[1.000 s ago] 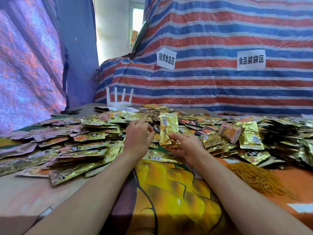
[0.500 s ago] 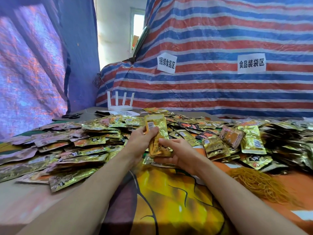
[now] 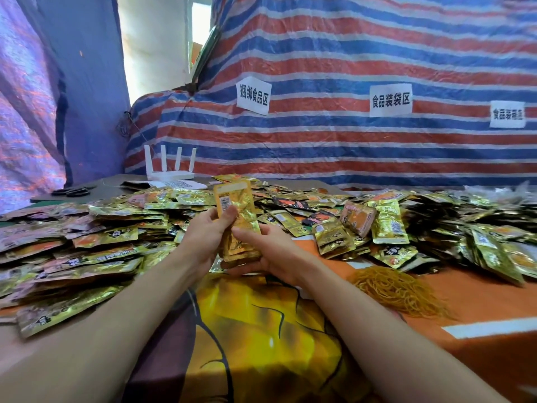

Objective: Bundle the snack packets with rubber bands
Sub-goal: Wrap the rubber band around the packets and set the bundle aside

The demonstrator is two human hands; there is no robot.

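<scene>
I hold a small stack of gold snack packets [image 3: 239, 225] upright above the table, at the centre. My left hand [image 3: 207, 237] grips the stack's left side, thumb on the front near the label. My right hand [image 3: 268, 251] cups its lower right, fingers underneath and thumb on the front. Loose gold packets lie heaped on the left [image 3: 87, 245] and on the right [image 3: 406, 228]. A mound of tan rubber bands [image 3: 398, 289] lies on the orange cloth, right of my right forearm.
A white router [image 3: 170, 167] with several antennas stands at the back left, with black scissors [image 3: 71, 191] further left. A striped tarp [image 3: 348, 141] with paper labels rises behind the table. The yellow and orange cloth [image 3: 261, 330] covers the near table.
My left hand left the pile and joined the right on the packet stack. Both hands drew the stack nearer to me and stood it more upright.
</scene>
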